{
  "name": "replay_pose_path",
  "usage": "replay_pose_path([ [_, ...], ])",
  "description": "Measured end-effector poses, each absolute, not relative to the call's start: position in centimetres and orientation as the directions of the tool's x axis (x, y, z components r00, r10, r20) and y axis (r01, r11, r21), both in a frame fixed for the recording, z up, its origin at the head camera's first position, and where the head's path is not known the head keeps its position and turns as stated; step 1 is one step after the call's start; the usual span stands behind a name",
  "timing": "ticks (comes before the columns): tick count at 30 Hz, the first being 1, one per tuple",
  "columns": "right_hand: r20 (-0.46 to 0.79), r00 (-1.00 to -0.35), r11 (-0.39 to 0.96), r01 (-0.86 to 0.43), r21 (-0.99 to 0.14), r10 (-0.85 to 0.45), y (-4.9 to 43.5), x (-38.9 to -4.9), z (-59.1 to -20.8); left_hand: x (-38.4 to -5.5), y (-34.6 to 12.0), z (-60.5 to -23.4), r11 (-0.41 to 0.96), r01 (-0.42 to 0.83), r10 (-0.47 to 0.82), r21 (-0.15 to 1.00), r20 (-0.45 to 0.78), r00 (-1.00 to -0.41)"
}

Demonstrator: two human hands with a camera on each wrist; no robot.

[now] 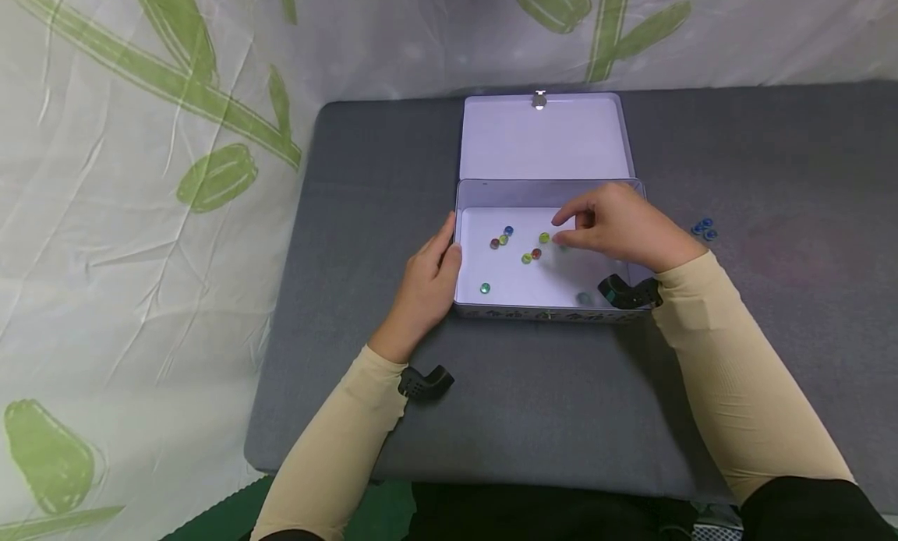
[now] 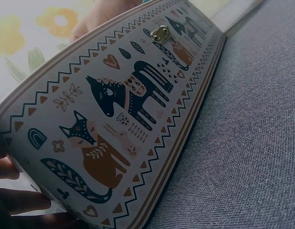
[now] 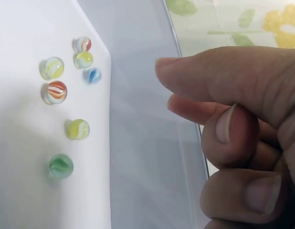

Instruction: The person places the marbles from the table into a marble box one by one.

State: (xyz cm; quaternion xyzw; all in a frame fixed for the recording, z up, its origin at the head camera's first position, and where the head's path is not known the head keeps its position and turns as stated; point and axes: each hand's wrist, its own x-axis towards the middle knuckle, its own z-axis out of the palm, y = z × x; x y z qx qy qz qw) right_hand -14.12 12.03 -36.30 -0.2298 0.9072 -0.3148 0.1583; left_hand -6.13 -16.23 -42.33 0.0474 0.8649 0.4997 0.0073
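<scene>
An open tin box [image 1: 515,307] with a white inside lies on the table, holding several glass marbles. Yellow [image 3: 78,129], green [image 3: 61,166], blue [image 3: 93,76] and red-striped marbles [image 3: 57,92] lie scattered on its floor. My right hand [image 1: 617,228] hovers over the box's right half, thumb and forefinger apart with nothing between them. Its other fingers [image 3: 240,195] are bent in. Along the box's left wall lies my left hand [image 1: 426,280], fingers extended against the outside. In the left wrist view, the front wall [image 2: 131,90] carries fox and horse drawings.
The hinged lid [image 1: 543,139] leans back behind the box, a metal clasp [image 1: 539,100] at its edge. Several blue marbles [image 1: 704,229] sit on the grey tabletop [image 1: 379,175] to the right of the box. A leaf-patterned curtain [image 1: 140,237] hangs at the left and back.
</scene>
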Motion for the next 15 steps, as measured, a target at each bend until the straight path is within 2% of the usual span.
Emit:
replay_pose_path([
  [15, -0.098, -0.884, 0.714, -0.299, -0.633, -0.457, 13.4, -13.2, -34.6, -6.1, -16.2, -42.1, 0.495, 0.071, 0.084, 0.866, 0.034, -0.996],
])
